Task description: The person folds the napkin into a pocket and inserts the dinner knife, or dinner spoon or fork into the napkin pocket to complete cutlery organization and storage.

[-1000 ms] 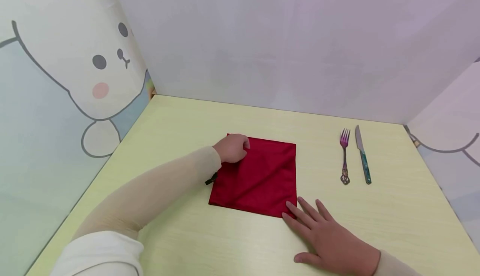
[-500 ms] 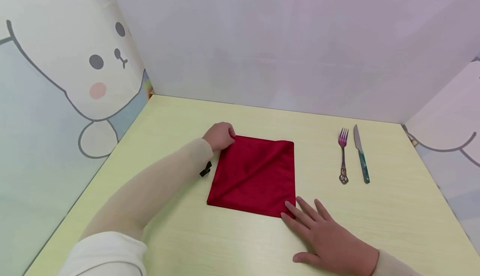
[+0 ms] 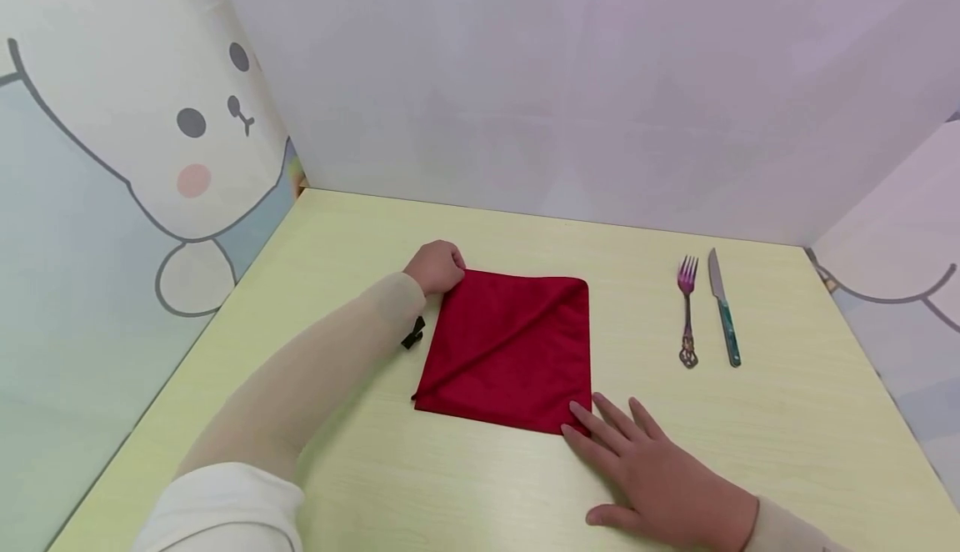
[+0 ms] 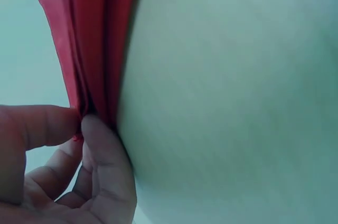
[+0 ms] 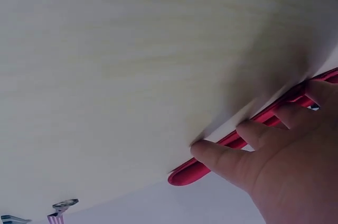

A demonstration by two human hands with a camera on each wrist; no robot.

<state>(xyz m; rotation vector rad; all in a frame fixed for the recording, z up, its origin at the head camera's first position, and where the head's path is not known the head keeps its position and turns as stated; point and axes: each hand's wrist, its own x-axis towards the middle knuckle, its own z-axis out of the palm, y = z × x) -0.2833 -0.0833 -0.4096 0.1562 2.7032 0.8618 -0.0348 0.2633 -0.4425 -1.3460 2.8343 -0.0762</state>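
A red cloth napkin (image 3: 517,352), folded into a square of several layers, lies in the middle of the head view with a diagonal ridge across its top. At its far left corner is my left hand (image 3: 437,267). In the left wrist view the thumb and finger of that left hand (image 4: 79,166) pinch the layered corner of the napkin (image 4: 92,39). My right hand (image 3: 660,477) lies with fingers spread at the near right corner, two fingertips on the cloth. The right wrist view shows the right hand (image 5: 285,155) along the napkin's edge (image 5: 190,174).
To the right of the napkin, a fork (image 3: 687,310) with a purplish head and a knife (image 3: 724,306) with a green handle lie side by side on the pale wooden table (image 3: 420,494). Pale curtains (image 3: 555,93) with cartoon prints enclose its back and sides.
My left hand has moved left and away from me to the far left corner. The napkin's far edge has lifted slightly and a diagonal ridge has sharpened. My right hand has stayed put.
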